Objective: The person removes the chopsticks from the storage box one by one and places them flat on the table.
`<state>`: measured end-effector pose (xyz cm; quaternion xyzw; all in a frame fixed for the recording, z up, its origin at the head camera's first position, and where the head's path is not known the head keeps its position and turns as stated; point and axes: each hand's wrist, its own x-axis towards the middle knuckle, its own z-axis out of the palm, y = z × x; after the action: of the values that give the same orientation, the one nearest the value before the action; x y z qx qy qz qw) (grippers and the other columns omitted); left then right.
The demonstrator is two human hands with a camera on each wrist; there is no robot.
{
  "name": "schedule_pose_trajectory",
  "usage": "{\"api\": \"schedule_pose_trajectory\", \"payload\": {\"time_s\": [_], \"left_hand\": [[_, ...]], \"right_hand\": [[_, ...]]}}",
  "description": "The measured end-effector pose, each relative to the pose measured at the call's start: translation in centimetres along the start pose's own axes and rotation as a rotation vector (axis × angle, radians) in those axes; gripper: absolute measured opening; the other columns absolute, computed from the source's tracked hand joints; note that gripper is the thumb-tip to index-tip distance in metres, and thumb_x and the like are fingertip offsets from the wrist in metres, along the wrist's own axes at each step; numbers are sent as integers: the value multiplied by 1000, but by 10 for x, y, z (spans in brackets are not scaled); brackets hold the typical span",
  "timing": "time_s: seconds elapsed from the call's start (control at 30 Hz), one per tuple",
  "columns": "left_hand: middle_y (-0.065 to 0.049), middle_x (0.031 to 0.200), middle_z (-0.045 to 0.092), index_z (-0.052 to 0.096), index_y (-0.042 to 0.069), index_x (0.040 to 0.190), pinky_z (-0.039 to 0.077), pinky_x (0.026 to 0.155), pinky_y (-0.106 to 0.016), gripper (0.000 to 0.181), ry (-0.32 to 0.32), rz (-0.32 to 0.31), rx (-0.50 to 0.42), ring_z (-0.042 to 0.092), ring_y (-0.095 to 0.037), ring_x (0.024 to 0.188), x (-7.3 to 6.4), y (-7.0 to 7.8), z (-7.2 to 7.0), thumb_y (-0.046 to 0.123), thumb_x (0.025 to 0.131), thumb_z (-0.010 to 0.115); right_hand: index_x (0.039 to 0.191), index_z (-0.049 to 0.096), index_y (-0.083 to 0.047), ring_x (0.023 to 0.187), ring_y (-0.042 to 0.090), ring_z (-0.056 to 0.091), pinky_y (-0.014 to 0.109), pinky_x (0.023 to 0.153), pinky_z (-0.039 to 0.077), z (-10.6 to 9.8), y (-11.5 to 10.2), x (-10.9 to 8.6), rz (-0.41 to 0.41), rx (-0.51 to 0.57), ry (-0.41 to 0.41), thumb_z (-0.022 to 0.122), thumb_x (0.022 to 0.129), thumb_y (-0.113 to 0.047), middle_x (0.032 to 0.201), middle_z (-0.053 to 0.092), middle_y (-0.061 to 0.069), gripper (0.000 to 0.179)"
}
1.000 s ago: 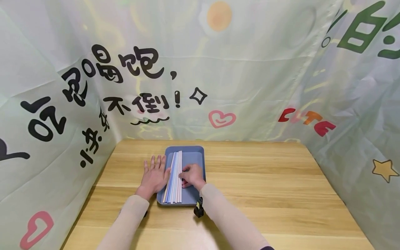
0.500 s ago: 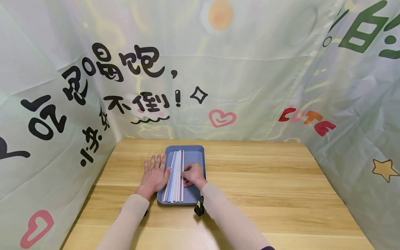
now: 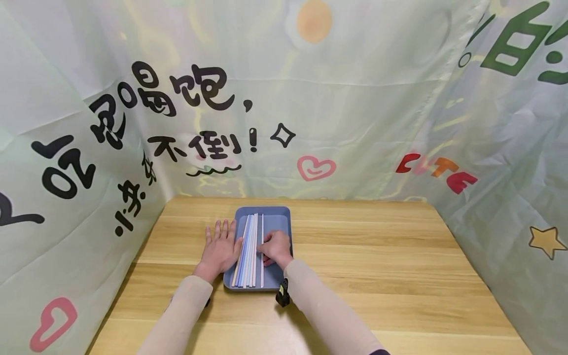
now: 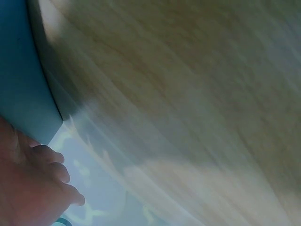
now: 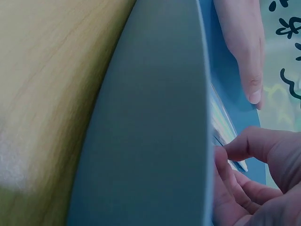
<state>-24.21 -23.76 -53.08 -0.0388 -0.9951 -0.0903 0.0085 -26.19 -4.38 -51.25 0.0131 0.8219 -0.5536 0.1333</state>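
A blue-grey tray (image 3: 277,219) lies on the table in the head view. Several thin pastel chopsticks (image 3: 246,251) lie lengthwise in its left half, bunched at the far end and fanned at the near end. One pale chopstick (image 3: 262,276) lies apart, just right of the bunch. My right hand (image 3: 276,248) is over it, thumb and forefinger pinching it around its middle; the fingertips hide that part. My left hand (image 3: 219,251) rests along the tray's left rim with fingers spread straight and the thumb beside the bunch. In the right wrist view the tray's wall (image 5: 150,117) hides part of the fingers.
The wooden table (image 3: 377,266) extends to both sides of the tray. Printed cloth walls (image 3: 355,123) stand behind and at the left and right. A black wrist camera (image 3: 282,294) hangs under the right sleeve by the tray's near right corner.
The single chopstick at the bunch's right edge has slid right, and a gap has opened between it and the others. The left hand has stayed in place.
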Motion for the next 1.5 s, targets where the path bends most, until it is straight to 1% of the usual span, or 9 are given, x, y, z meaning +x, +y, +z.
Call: {"api": "schedule_pose_trajectory", "payload": {"time_s": [0.37, 0.53, 0.67, 0.83, 0.93, 1.07, 1.2, 1.33, 1.5], "left_hand": [[-30, 171, 22, 18, 1, 168, 4, 128, -72, 70, 10, -1, -7, 14, -50, 161, 0, 1, -1, 44, 114, 32], [-30, 171, 21, 17, 1, 168, 4, 128, -72, 71, -5, -5, -4, 14, -50, 161, -1, 2, -1, 45, 114, 31], [-30, 171, 21, 17, 2, 168, 5, 128, -72, 71, -2, -3, -9, 14, -51, 161, -1, 2, -1, 45, 114, 31], [-31, 171, 21, 17, 2, 168, 5, 128, -72, 71, 0, -1, -11, 14, -51, 161, -1, 2, 0, 45, 114, 31], [-31, 171, 20, 17, 2, 168, 5, 128, -72, 71, -1, -2, -11, 13, -50, 161, -1, 1, 0, 45, 114, 31], [-31, 171, 19, 16, 2, 168, 4, 128, -71, 71, -5, -6, -10, 12, -50, 161, 0, 1, 0, 45, 114, 30], [-31, 171, 19, 16, 2, 168, 4, 128, -71, 71, -9, -8, -13, 11, -51, 161, 0, 2, 0, 45, 114, 30], [-32, 171, 20, 17, 1, 168, 4, 128, -72, 71, -6, -6, -14, 13, -51, 161, -1, 2, -1, 45, 114, 30], [-30, 171, 23, 18, 1, 168, 6, 127, -73, 71, 15, 4, -12, 15, -52, 160, -1, 1, 0, 44, 114, 32]], "right_hand": [[66, 58, -8, 44, 28, 70, 39, 45, 60, 1, 0, 3, 12, -66, 49, 82, 82, -4, 60, 70, 21, 29], [62, 56, -8, 44, 27, 69, 38, 45, 59, 3, 1, 4, 3, -107, 64, 82, 83, -3, 52, 64, 12, 33], [60, 52, -11, 46, 30, 71, 38, 45, 59, 3, 1, 2, -13, -145, 68, 83, 81, -2, 48, 57, 4, 39], [56, 47, -14, 48, 33, 72, 39, 44, 59, 1, 1, 1, 3, -134, 52, 84, 81, -5, 46, 54, 2, 46], [60, 50, -13, 51, 33, 73, 39, 46, 60, -2, 0, 2, 17, -102, 25, 84, 82, -7, 51, 59, 5, 42], [73, 63, -7, 55, 31, 75, 38, 51, 62, -8, -2, 3, 30, -40, -12, 81, 87, -7, 66, 70, 14, 23], [87, 71, 2, 57, 25, 72, 40, 56, 64, -16, -4, 2, 26, 27, -23, 77, 88, -4, 71, 70, 15, 8], [96, 72, 5, 59, 20, 69, 41, 59, 65, -25, -9, 0, 17, 77, -29, 75, 88, -3, 71, 67, 10, 11], [102, 72, 8, 63, 19, 69, 38, 59, 65, -39, -15, -1, 25, 137, -40, 72, 89, 0, 76, 68, 12, 15]]}}
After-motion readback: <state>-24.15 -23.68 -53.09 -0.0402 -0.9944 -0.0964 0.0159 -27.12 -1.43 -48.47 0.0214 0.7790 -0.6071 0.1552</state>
